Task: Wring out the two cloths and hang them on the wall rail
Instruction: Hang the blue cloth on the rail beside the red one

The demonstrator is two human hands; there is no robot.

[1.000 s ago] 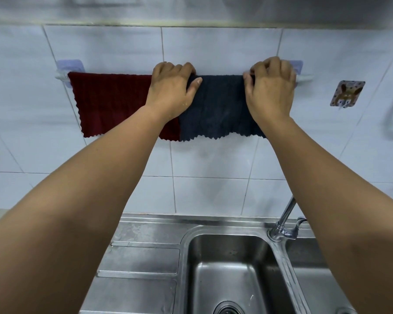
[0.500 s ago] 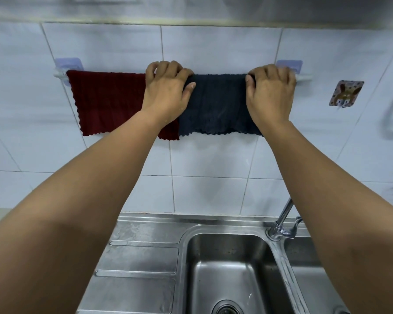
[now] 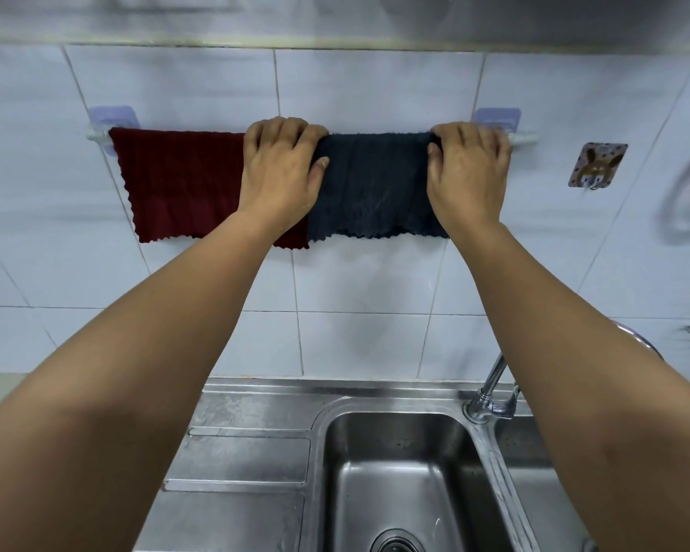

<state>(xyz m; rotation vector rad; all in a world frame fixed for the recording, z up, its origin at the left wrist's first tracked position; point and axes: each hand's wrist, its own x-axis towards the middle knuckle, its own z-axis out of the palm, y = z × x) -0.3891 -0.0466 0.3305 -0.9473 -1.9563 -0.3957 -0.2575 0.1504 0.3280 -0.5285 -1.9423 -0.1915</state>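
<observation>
The tiled wall (image 3: 355, 280) carries the rail (image 3: 528, 138), and the sink (image 3: 395, 472) sits below it. Both cloths hang over the rail: the red cloth (image 3: 176, 181) runs from the rail's left end to its middle, and the dark blue cloth (image 3: 371, 185) runs from the middle to near the right end, so the 2 cloths meet edge to edge. Your left hand (image 3: 279, 169) is curled over the top left corner of the blue cloth, and your right hand (image 3: 469, 169) is closed on its top right corner. Since 1 s ago your hands have drawn slightly apart and the blue cloth lies flatter. Judgement: you are on the final straightening, and the task is nearly done.
</observation>
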